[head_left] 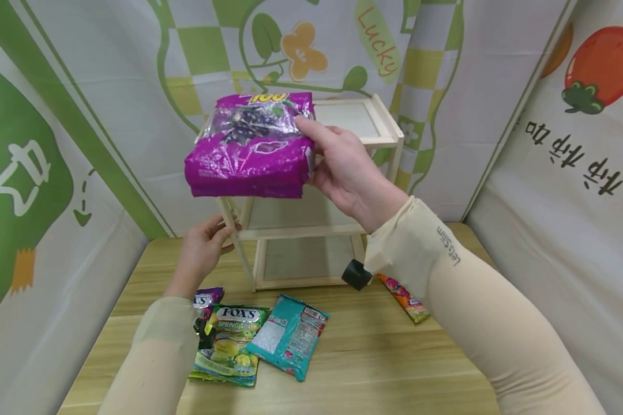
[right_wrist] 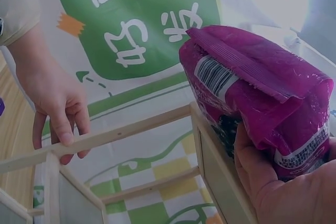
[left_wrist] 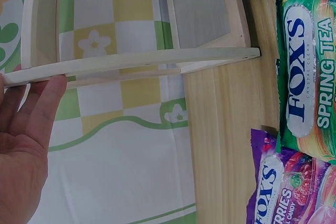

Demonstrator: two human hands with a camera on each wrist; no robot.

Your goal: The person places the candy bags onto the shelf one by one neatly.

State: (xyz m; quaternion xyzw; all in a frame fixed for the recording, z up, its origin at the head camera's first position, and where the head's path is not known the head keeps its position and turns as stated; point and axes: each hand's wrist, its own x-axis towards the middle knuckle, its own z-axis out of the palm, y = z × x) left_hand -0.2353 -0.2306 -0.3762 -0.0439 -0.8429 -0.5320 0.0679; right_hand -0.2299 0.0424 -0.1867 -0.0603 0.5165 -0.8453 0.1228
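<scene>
A purple bag with dark grapes printed on it [head_left: 249,147] is held at its right side by my right hand [head_left: 348,173], thumb on the front face. It is at the height of the top tier of a small wooden shelf rack [head_left: 301,233], covering that tier's left part. In the right wrist view the bag's back [right_wrist: 252,82] shows a barcode and a sealed seam. Lower down, my left hand [head_left: 205,245] grips the rack's left front post; in the left wrist view its fingers [left_wrist: 44,103] lie against that post.
On the wooden table [head_left: 353,363] lie a green Fox's Spring Tea bag [head_left: 231,346], a purple Fox's bag [head_left: 207,297] partly under it, and a teal bag [head_left: 291,337]. An orange-red packet [head_left: 405,297] lies by the right sleeve. Printed curtains [head_left: 311,46] hang behind the rack.
</scene>
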